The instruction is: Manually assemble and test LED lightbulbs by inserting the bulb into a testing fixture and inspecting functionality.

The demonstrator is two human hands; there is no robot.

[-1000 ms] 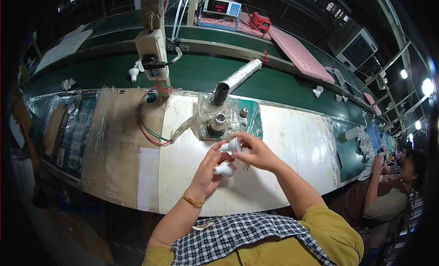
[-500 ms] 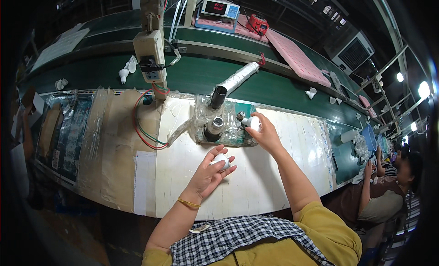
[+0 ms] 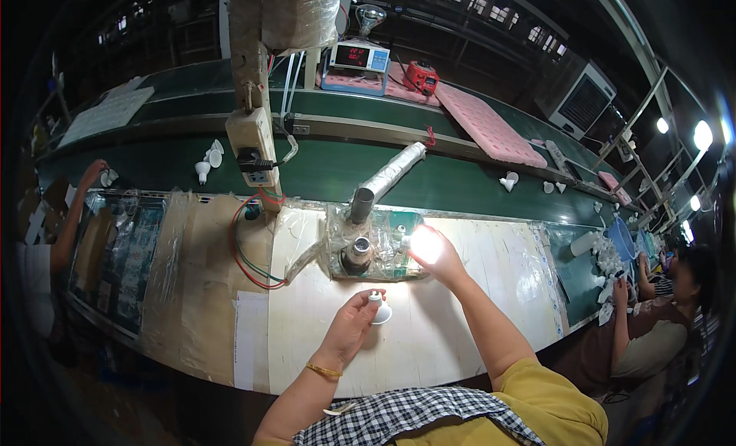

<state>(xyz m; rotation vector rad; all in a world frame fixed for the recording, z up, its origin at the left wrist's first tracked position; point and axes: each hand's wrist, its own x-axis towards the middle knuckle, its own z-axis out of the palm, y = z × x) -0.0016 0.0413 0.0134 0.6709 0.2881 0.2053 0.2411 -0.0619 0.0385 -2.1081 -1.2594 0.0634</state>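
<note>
My right hand [image 3: 451,268] grips a spotlight bulb [image 3: 426,245] that glows brightly; its base end points at the test fixture [image 3: 391,273] on the bench. Glare hides the bulb's shape and its exact contact with the fixture. Lower and to the left, my left hand [image 3: 346,329] pinches a second, unlit white spotlight bulb [image 3: 380,312] near its base. Its pin end is up and its wide face is down, over the white bench sheet. On the fixture stand a dark round socket with a metal top [image 3: 357,256] and a foil-wrapped tube [image 3: 395,172] slanting backward.
A green conveyor belt [image 3: 299,170] behind the bench carries white bulbs [image 3: 202,171] and cups. A post with a power outlet [image 3: 253,151], plus red and green wires, stands left of the fixture. Beyond are a meter [image 3: 359,59] and pink foam [image 3: 491,128]. Co-workers sit on both sides.
The bulb in my right hand has lit up. My left hand has turned its bulb pin end up. At far left, a co-worker's hand has reached to the bulbs on the belt.
</note>
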